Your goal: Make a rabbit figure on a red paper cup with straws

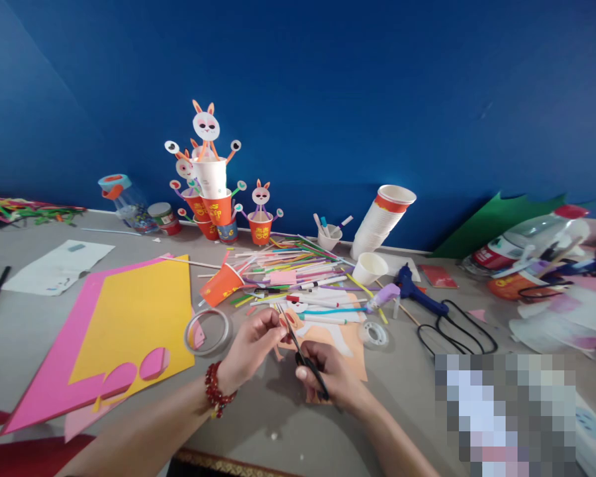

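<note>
My right hand [325, 374] grips a pair of black-handled scissors [298, 344], its blades pointing up and to the left. My left hand [253, 344], with a red bead bracelet on the wrist, is pinched close beside the blades. Between its thumb and fingertips is a small piece of peach paper [279, 353], mostly hidden by the fingers. Behind the hands, a larger peach sheet [352, 351] lies on the table under marker pens [322, 318]. A roll of tape [208, 331] rests left of my left hand, and a smaller clear tape roll [375, 335] sits to the right.
Pink [54, 371] and yellow sheets [144, 311] cover the left side. Rabbit figures on paper cups [213, 179] stand along the blue wall. Many coloured sticks, a tipped orange cup [222, 285], stacked white cups [380, 222] and a blue glue gun [420, 291] with cord lie beyond the hands.
</note>
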`<state>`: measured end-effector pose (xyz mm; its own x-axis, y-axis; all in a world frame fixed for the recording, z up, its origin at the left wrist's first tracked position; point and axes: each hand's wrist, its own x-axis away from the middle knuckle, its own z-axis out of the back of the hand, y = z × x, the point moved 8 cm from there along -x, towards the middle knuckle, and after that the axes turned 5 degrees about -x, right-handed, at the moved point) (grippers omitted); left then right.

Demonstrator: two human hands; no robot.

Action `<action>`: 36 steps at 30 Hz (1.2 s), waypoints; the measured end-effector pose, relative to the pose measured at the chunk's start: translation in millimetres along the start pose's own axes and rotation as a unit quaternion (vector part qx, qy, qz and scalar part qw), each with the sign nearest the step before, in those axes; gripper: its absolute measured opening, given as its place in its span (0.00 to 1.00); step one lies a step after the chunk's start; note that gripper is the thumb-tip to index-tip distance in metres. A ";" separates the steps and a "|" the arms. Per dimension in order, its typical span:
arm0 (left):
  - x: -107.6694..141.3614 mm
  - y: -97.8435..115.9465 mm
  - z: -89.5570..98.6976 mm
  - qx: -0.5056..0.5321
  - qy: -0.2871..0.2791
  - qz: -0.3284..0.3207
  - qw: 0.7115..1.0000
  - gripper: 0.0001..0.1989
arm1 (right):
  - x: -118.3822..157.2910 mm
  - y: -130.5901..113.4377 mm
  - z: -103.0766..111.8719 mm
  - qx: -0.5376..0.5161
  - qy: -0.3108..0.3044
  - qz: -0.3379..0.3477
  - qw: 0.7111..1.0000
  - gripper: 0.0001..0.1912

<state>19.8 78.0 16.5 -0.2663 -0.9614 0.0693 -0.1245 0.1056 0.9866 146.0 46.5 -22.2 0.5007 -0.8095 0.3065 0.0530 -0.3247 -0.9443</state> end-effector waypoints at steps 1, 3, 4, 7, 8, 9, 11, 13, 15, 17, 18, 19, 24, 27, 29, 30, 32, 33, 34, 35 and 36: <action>0.0 0.9 -0.1 -0.001 0.001 -0.002 1.000 0.14 | 0.1 0.7 0.5 0.001 0.002 -0.002 1.000 0.33; 0.1 1.5 -0.8 0.006 0.001 -0.002 1.000 0.14 | 0.4 2.1 0.8 -0.001 0.003 -0.007 1.000 0.33; 0.1 1.3 -1.2 0.010 -0.001 0.000 1.000 0.15 | 0.7 2.6 0.6 -0.003 0.001 -0.009 1.000 0.33; 0.2 0.2 -1.7 0.017 -0.003 0.004 1.000 0.15 | 1.3 2.8 -0.1 -0.009 -0.002 -0.010 1.000 0.33; 0.3 0.0 -1.7 0.016 -0.003 0.004 1.000 0.15 | 1.4 2.6 -0.4 -0.010 -0.003 -0.010 1.000 0.33; 0.3 0.0 -1.6 0.015 -0.003 0.003 1.000 0.14 | 1.5 2.3 -0.4 -0.011 -0.002 -0.010 1.000 0.33; 0.3 0.6 -1.6 0.013 -0.005 -0.002 1.000 0.14 | 1.6 1.3 -0.4 -0.011 0.002 -0.009 1.000 0.33; 0.2 1.9 -1.4 0.008 -0.004 -0.008 1.000 0.14 | 1.8 0.6 -0.4 -0.009 0.004 -0.011 1.000 0.33; 0.0 3.1 -1.4 0.004 -0.004 -0.010 1.000 0.14 | 2.0 -0.1 -0.1 -0.007 0.005 -0.012 1.000 0.34; -0.1 3.9 -1.5 0.003 -0.004 -0.008 1.000 0.14 | 1.9 -0.9 0.7 -0.003 0.006 -0.011 1.000 0.34; -0.1 4.4 -1.6 0.002 -0.004 -0.006 1.000 0.14 | 1.7 -1.2 1.5 0.000 0.008 -0.008 1.000 0.34; -0.1 4.8 -1.8 0.001 -0.004 -0.005 1.000 0.14 | 1.4 -1.4 2.3 0.004 0.009 -0.004 1.000 0.34; -0.5 6.6 -2.7 -0.002 -0.009 -0.003 1.000 0.15 | -0.6 3.1 5.0 0.008 0.008 0.001 1.000 0.34; -0.5 7.3 -3.1 0.000 -0.011 -0.007 1.000 0.15 | -1.4 4.5 5.8 0.009 0.008 0.008 1.000 0.33; -0.3 7.2 -2.7 -0.002 -0.008 -0.009 1.000 0.14 | -1.7 3.7 5.7 0.013 0.005 0.016 1.000 0.33; -0.2 7.0 -2.5 -0.003 -0.007 -0.008 1.000 0.14 | -1.8 3.1 5.8 0.015 0.006 0.021 1.000 0.33; 0.0 6.4 -2.4 -0.003 -0.007 -0.006 1.000 0.15 | -2.0 1.9 6.4 0.020 0.007 0.028 0.999 0.33; 0.0 6.2 -2.5 -0.001 -0.010 -0.005 1.000 0.15 | -2.1 1.4 6.9 0.023 0.009 0.032 0.999 0.33; 0.1 6.2 -2.8 0.000 -0.012 -0.004 1.000 0.15 | -2.2 0.9 7.5 0.028 0.011 0.035 0.999 0.33; 0.1 6.4 -2.9 0.000 -0.015 -0.004 1.000 0.15 | -2.2 0.4 8.3 0.033 0.013 0.039 0.999 0.34; 0.1 6.8 -2.8 0.001 -0.017 -0.004 1.000 0.15 | -2.2 0.1 9.0 0.037 0.016 0.041 0.998 0.34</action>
<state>21.6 77.8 23.7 -0.2976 -0.9530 0.0567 -0.1282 0.0988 0.9868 152.7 52.7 -24.0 0.4786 -0.8475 0.2295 0.0763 -0.2202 -0.9725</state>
